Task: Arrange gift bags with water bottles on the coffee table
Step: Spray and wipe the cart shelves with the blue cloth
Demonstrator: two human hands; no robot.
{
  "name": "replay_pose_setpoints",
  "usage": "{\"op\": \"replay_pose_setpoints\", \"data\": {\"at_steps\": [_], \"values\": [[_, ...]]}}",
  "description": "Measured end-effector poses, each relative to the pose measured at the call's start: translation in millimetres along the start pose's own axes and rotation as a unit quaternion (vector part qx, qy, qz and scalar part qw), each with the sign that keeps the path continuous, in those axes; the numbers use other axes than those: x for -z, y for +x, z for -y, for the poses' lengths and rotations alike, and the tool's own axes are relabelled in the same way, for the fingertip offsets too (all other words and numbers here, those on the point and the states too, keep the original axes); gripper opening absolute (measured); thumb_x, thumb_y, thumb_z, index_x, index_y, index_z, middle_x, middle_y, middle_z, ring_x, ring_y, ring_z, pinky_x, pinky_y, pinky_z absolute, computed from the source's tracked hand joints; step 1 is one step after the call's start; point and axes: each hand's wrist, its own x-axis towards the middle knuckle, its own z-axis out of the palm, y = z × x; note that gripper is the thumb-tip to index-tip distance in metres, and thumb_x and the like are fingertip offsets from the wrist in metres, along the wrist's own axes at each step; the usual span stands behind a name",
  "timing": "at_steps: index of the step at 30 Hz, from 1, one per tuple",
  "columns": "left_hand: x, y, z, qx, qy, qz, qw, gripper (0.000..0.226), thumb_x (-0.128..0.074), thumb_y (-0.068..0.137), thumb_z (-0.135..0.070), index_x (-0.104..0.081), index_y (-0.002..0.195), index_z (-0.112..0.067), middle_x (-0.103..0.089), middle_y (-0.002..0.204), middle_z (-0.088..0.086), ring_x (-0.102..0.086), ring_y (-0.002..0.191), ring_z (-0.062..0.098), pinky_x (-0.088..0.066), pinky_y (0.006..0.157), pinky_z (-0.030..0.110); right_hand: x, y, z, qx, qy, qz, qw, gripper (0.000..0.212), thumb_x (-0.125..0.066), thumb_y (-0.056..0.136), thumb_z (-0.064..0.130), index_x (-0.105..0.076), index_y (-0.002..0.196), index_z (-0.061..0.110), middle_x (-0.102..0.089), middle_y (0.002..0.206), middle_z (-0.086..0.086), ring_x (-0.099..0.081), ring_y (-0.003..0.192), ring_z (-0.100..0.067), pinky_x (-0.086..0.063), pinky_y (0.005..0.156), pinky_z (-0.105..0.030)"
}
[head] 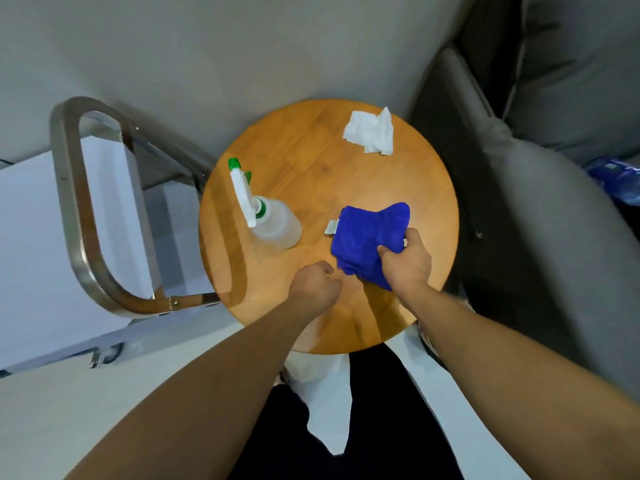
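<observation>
The cloth (pixel 370 237) is bunched in the right grip (pixel 407 261) for wiping the bench (pixel 311 140), the left grip (pixel 313 284) is curled empty beside the cloth, and no gift bags are seen.

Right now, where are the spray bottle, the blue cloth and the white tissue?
spray bottle (pixel 277 225), head view, clear body.
blue cloth (pixel 370 233), head view, middle of the folds.
white tissue (pixel 370 133), head view, crumpled centre.
</observation>
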Motion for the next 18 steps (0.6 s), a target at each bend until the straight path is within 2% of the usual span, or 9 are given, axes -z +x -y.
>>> {"op": "replay_pose_setpoints", "data": {"at_steps": [4,6,9,13,16,18], "values": [[13.9,-22.9,16.9,-0.05,-0.021,-0.022,0.998,0.038,-0.063,0.095,-0.031,-0.059,0.131,-0.019,-0.059,0.112,0.001,-0.053,0.092,0.017,-0.042,0.078,0.024,-7.0,-43.2,10.6,0.018,0.004,-0.016,1.0,0.033,-0.061,0.096,0.027,-0.054,0.129,0.028,-0.064,0.108,0.002,-0.06,0.099,-0.023,-0.051,0.088,-0.04],[25.5,-35.4,33.2,-0.08,-0.005,-0.022,0.997,0.041,-0.063,0.096,-0.033,-0.058,0.134,-0.019,-0.062,0.117,0.004,-0.055,0.094,0.018,-0.042,0.079,0.024,-12.8,-72.3,14.5,0.043,-0.013,-0.015,0.999,0.035,-0.061,0.097,0.03,-0.054,0.131,0.027,-0.064,0.11,0.0,-0.06,0.101,-0.024,-0.05,0.089,-0.04],[47.8,-54.0,70.5,-0.115,0.005,-0.035,0.993,0.044,-0.062,0.096,-0.038,-0.057,0.136,-0.021,-0.062,0.128,0.006,-0.059,0.11,0.023,-0.041,0.082,0.024,-30.0,-123.4,18.6,0.075,-0.02,-0.007,0.997,0.029,-0.063,0.094,0.028,-0.058,0.123,0.024,-0.064,0.109,-0.001,-0.059,0.098,-0.025,-0.05,0.086,-0.039],[84.2,-90.0,146.7,-0.144,-0.001,-0.076,0.987,0.043,-0.062,0.096,-0.04,-0.058,0.135,-0.022,-0.061,0.13,0.004,-0.059,0.114,0.025,-0.047,0.091,0.03,-77.2,-203.9,23.9,0.115,-0.04,0.024,0.992,0.02,-0.065,0.091,0.023,-0.063,0.11,0.025,-0.066,0.1,0.003,-0.061,0.093,-0.023,-0.046,0.076,-0.034],[111.0,-120.2,224.1,-0.138,-0.009,-0.089,0.986,0.029,-0.065,0.093,-0.035,-0.065,0.119,-0.022,-0.065,0.115,0.004,-0.064,0.105,0.026,-0.054,0.092,0.038,-128.7,-262.9,25.7,0.109,-0.08,0.075,0.988,0.035,-0.068,0.089,0.026,-0.063,0.124,0.022,-0.068,0.113,-0.001,-0.063,0.099,-0.024,-0.051,0.085,-0.037],[133.4,-135.3,276.0,-0.127,-0.01,-0.115,0.985,0.019,-0.064,0.092,-0.031,-0.068,0.109,-0.022,-0.068,0.107,0.004,-0.064,0.103,0.027,-0.054,0.091,0.039,-166.5,-299.1,34.0,0.115,-0.131,0.133,0.976,0.033,-0.069,0.089,0.024,-0.064,0.122,0.019,-0.068,0.112,-0.005,-0.063,0.1,-0.026,-0.053,0.09,-0.042]]}}
